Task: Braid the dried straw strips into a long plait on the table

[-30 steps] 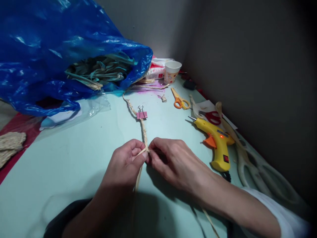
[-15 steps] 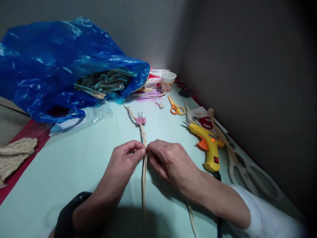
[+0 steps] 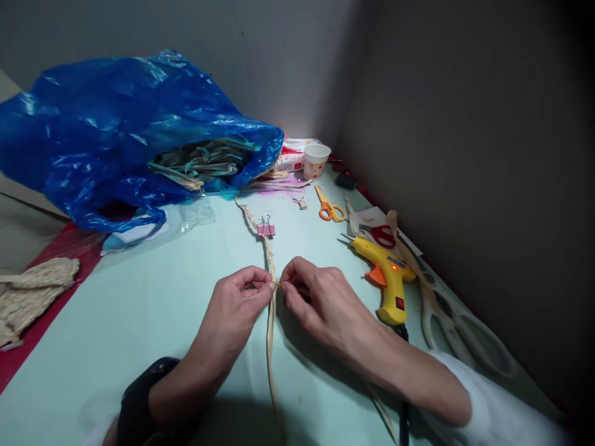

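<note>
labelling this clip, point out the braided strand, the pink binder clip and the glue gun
braided strand (image 3: pixel 270 260), head view, on the plaited stretch just below the clip
pink binder clip (image 3: pixel 266 230), head view, on its pink body
glue gun (image 3: pixel 381 257), head view, on the yellow barrel

I see a pale straw-coloured braided cord (image 3: pixel 268 257) against the mint-green table (image 3: pixel 139 310), and a pink binder clip (image 3: pixel 266 230). The plastic bag (image 3: pixel 116 136) is glossy blue, the glue gun (image 3: pixel 385 279) yellow with an orange trigger, the small scissors (image 3: pixel 331 209) orange-handled.

Both hands (image 3: pixel 274 297) pinching braided straw cord (image 3: pixel 268 254)
</note>
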The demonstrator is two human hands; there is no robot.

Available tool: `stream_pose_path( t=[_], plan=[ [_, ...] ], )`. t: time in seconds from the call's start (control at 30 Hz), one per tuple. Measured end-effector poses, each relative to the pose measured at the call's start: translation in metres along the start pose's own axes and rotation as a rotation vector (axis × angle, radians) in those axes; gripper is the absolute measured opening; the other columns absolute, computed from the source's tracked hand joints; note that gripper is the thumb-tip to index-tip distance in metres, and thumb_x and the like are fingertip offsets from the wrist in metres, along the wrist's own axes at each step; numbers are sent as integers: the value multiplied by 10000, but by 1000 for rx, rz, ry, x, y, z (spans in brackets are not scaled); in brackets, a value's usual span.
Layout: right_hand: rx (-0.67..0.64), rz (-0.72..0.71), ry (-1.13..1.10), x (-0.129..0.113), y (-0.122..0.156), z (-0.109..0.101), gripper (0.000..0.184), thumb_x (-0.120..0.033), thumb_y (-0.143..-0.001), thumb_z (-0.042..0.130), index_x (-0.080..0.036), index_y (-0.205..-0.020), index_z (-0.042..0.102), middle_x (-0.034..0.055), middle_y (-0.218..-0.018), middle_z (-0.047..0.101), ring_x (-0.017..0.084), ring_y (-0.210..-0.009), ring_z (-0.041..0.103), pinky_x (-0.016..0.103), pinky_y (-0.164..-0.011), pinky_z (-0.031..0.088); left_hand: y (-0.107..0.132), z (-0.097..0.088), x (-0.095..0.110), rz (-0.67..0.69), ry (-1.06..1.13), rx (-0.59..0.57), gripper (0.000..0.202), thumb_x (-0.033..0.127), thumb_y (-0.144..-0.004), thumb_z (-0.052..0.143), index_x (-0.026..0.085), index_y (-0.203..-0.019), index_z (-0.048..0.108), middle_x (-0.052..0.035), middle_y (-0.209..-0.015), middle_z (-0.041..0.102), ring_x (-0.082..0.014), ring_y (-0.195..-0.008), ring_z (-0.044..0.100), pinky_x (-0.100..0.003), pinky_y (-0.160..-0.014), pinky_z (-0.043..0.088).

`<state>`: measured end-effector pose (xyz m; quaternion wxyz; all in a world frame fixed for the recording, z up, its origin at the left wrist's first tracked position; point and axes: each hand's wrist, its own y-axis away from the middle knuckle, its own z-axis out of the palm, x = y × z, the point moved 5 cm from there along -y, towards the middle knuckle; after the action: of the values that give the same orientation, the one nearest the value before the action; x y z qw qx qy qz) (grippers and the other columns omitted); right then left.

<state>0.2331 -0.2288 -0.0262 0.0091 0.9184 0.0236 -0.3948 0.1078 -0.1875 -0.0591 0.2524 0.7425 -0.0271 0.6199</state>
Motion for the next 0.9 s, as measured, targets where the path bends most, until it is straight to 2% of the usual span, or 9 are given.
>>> stream_pose_path(
  t=[0.07,0.17,0.37,0.53,0.63,0.73,0.9],
  plan=[
    [-1,10,-1,2,1,0,119,-207,-902,414,-181,-866,524,-20,-653,525,98,-552,385,230,-534,289,1,0,-1,-7,-1,2,140,281,-759,628,150,-771,579,104,-513,362,-39,-446,239,-189,-427,172],
    [-8,18,33,3,2,0,145,-228,-914,416,-172,-881,546,-11,-671,532,102,-574,387,237,-548,287,0,-1,-2,-9,-1,-9,148,290,-767,626,151,-782,578,105,-513,357,-42,-450,241,-190,-423,161],
    [18,19,-28,10,-5,5,159,-226,-882,462,-176,-791,583,-41,-606,507,83,-548,371,225,-530,267,2,-2,4,67,-91,-8,168,325,-785,608,159,-784,579,54,-609,505,-74,-559,417,-174,-512,311],
    [68,57,-144,17,-9,10,137,-196,-821,505,-175,-699,564,-55,-564,466,76,-544,373,208,-513,271,7,-3,10,136,-277,125,125,291,-768,605,178,-714,600,46,-596,543,-95,-573,465,-185,-539,350],
    [81,63,-153,14,-8,10,138,-182,-808,512,-172,-676,552,-56,-555,445,74,-533,354,213,-506,257,8,-4,9,118,-258,205,93,264,-740,621,184,-696,601,68,-542,494,-79,-521,432,-174,-493,316],
    [77,81,-99,10,-6,9,135,-177,-817,506,-177,-694,564,-57,-551,447,77,-527,339,224,-510,246,7,-3,6,68,-215,223,97,260,-721,629,182,-679,590,94,-488,408,-56,-459,361,-165,-445,258],
    [4,80,-15,6,-2,7,168,-219,-874,455,-179,-781,589,-39,-603,507,88,-544,357,242,-515,239,6,-1,6,29,-209,254,115,266,-683,639,173,-647,582,101,-480,377,-43,-437,338,-155,-436,261]
  ],
)
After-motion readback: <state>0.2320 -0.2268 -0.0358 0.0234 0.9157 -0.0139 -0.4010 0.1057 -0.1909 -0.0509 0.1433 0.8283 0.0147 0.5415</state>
